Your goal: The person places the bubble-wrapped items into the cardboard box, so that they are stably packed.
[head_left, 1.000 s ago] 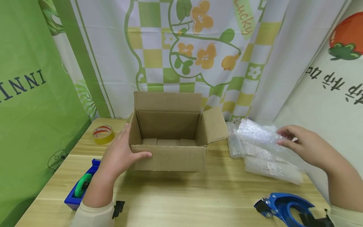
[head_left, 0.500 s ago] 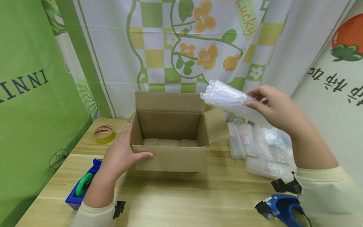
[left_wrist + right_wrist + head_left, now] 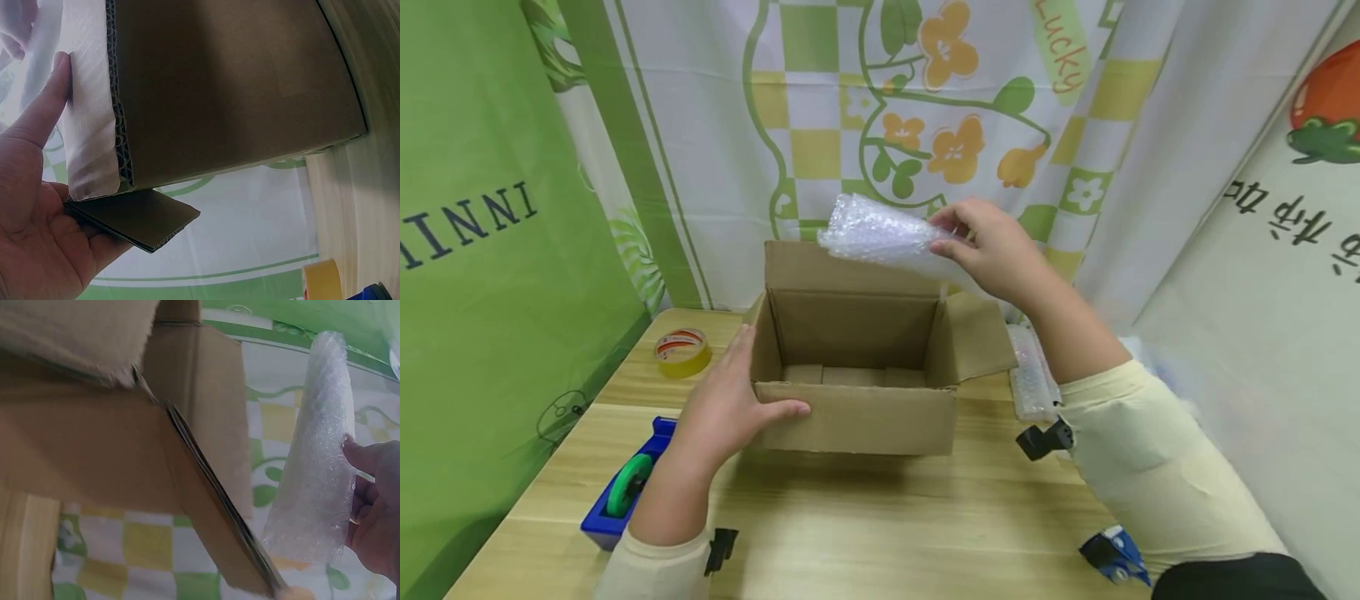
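Note:
An uncovered cardboard box (image 3: 857,421) stands on the wooden table, its flaps folded outward and its visible floor bare. My left hand (image 3: 730,408) grips its front left corner; in the left wrist view the thumb (image 3: 44,115) lies on the front flap and the fingers are behind the side flap (image 3: 140,215). Above the box's back flap, my right hand (image 3: 988,246) pinches a bubble-wrap bundle (image 3: 880,233), long and roll-shaped, between thumb and fingers. In the right wrist view this bundle (image 3: 319,444) hangs beside the box; what it wraps is hidden.
More bubble-wrapped bundles (image 3: 1032,383) lie right of the box, partly behind my right sleeve. A yellow tape roll (image 3: 682,354) and a blue tape dispenser (image 3: 617,508) sit at left. A blue handheld tape cutter (image 3: 1116,557) shows at front right. A printed curtain (image 3: 700,167) hangs behind.
My right hand has lifted the bubble-wrap bundle off the pile at right and carried it left over the back of the box. The left hand has kept its grip on the box.

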